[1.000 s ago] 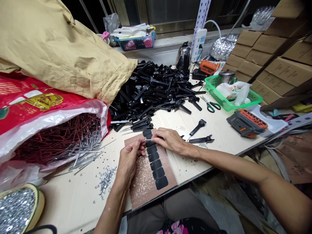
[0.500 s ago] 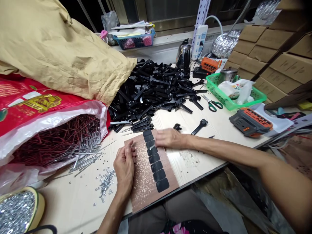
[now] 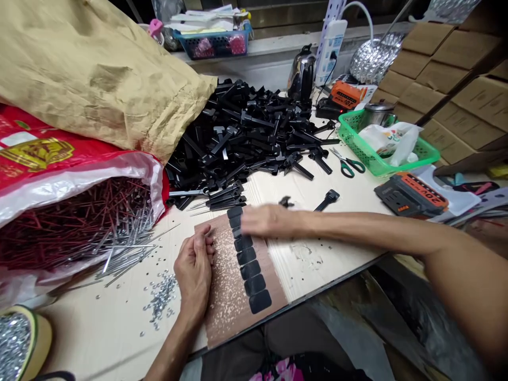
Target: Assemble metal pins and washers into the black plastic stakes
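Note:
A brown board (image 3: 222, 323) with pale specks lies at the table's front edge. Down it runs a row of several flat black rounded-square pieces (image 3: 260, 301). My left hand (image 3: 194, 270) rests at the board's left edge, fingers curled and thumb against them; whatever they hold, if anything, is hidden. Over the upper part of the row is my right hand (image 3: 264, 221), smeared by motion, so its fingers do not show clearly. Small shiny metal rings (image 3: 161, 299) are scattered left of my left hand. Several black pieces with thin metal rods (image 3: 224, 198) lie just beyond the board.
A large heap of black plastic parts (image 3: 254, 127) covers the table's back. Left, a red bag (image 3: 79, 132) spills long metal rods (image 3: 115, 227); a yellow tub (image 3: 42, 338) holds shiny bits. Right are scissors (image 3: 347, 164), a green basket (image 3: 381, 166), a battery pack (image 3: 413, 196) and stacked cartons (image 3: 456, 116).
My right hand has shifted slightly up and left along the row and now covers the light strip seen on one piece. The whole view has shifted a little; my left hand stays by the board.

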`<state>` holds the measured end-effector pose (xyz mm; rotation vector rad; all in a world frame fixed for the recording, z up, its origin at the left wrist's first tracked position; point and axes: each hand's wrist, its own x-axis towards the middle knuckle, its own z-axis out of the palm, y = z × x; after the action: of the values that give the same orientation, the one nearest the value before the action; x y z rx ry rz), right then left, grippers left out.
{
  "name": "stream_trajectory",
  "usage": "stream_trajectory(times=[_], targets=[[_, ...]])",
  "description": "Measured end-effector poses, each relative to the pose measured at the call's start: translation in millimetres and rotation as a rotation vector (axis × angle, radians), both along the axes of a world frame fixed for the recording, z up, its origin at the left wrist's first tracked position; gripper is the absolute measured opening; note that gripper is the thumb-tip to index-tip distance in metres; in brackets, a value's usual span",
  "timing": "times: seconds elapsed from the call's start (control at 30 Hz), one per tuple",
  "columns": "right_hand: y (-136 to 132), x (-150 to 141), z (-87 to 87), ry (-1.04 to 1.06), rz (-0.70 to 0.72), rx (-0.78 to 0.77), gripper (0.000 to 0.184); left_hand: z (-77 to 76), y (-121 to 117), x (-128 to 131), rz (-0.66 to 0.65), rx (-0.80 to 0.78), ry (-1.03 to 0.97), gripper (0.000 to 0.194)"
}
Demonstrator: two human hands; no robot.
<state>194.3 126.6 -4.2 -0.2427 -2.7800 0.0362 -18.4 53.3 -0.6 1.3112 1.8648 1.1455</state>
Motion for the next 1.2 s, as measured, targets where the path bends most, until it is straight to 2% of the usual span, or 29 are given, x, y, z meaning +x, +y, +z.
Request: stream_trajectory(times=[0.03,0.07,0.13,0.17,0.2,0.3,0.33,0.47,0.53,0.63,0.73,0.87,0.9,1.0,1.03,1.07,1.2], targets=[[3,2,0.8,-0.020,-0.070,-0.012,0.026,-0.3,0,0,0.007,0.001,-0.005,0.044],[5,4,1.0,-0.043,-0.033,-0.007,0.027,-0.7,0,0,0.014,0.001,-0.006,0.044],[6,9,-0.6,-0.065,0.155,0.031,0.024,-1.5,0,-1,0.017,0.002,0.001,0.044],[6,11,-1.8,-0.062,0.205,0.041,0.024,-1.9,1,-1,0.012,0.003,0.007,0.044],[6,13,-3.1,-0.050,0.195,0.040,0.024,-2.3,1,-1,0.004,0.006,0.013,0.044],[6,15,-5.5,0.003,-0.024,-0.006,0.030,-3.8,2,-1,-0.010,0.011,0.026,0.044],[4,15,-5.6,0.004,-0.045,-0.011,0.031,-4.5,2,-2,-0.010,0.009,0.028,0.044],[-18,17,-2.5,-0.054,0.194,0.064,0.027,-7.7,5,-5,-0.015,0.016,0.050,0.045],[-29,19,-0.9,-0.061,0.228,0.100,0.024,-7.7,3,-5,-0.031,0.029,0.074,0.046],[-32,22,-0.8,-0.059,0.203,0.104,0.024,-4.7,-9,0,-0.082,0.072,0.190,0.044],[-27,22,-3.2,-0.070,0.193,0.094,0.023,-3.1,-23,9,-0.158,0.142,0.417,0.044],[-36,19,-5.0,-0.068,0.044,0.046,0.025,-12.6,-28,15,-0.268,0.187,0.675,0.058],[-42,19,-4.3,-0.065,0.054,0.049,0.026,-16.3,-26,14,-0.282,0.199,0.704,0.062],[-60,28,0.2,-0.059,0.201,0.100,0.026,-26.2,-21,9,-0.298,0.218,0.745,0.065],[-63,35,2.0,-0.056,0.193,0.119,0.025,-28.7,-20,7,-0.296,0.214,0.755,0.065],[-64,43,3.5,-0.055,0.127,0.130,0.024,-30.8,-20,6,-0.290,0.209,0.762,0.065],[-52,78,3.6,-0.095,-0.291,0.100,0.023,-36.6,-20,4,-0.287,0.181,0.761,0.065]])
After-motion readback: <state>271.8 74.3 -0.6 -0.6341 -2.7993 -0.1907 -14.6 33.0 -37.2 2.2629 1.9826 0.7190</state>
